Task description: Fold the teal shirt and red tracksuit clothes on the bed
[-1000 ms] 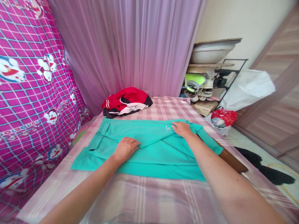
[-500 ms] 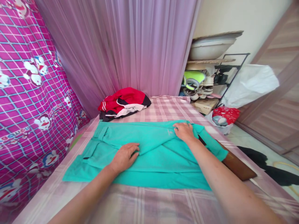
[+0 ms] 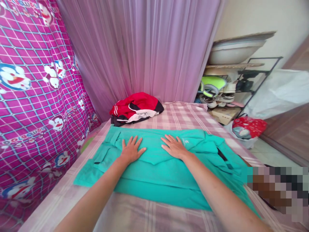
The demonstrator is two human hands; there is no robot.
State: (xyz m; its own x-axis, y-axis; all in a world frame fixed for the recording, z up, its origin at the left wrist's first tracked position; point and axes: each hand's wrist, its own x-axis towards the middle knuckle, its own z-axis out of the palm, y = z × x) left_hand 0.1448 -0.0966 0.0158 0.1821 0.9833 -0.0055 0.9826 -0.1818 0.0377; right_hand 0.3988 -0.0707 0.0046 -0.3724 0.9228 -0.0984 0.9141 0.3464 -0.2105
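Note:
A teal jacket lies spread across the bed, its sleeves folded over the front and their cuffs towards the left. My left hand rests flat on the cloth near the cuffs, fingers spread. Beside the small pale print, my right hand also presses flat on the jacket with its fingers apart. Neither hand grips the fabric. Creases run across the right part, where a dark strip shows at the edge.
A crumpled red, white and black garment lies behind the jacket on the checked bedsheet. Purple curtains hang at the back, a pink patterned cloth at the left. Right of the bed stands a shoe rack with bags beside it.
My right hand has slid left from the jacket's right part towards its middle. My left hand has shifted slightly and spread its fingers. The jacket's right end now lies further out.

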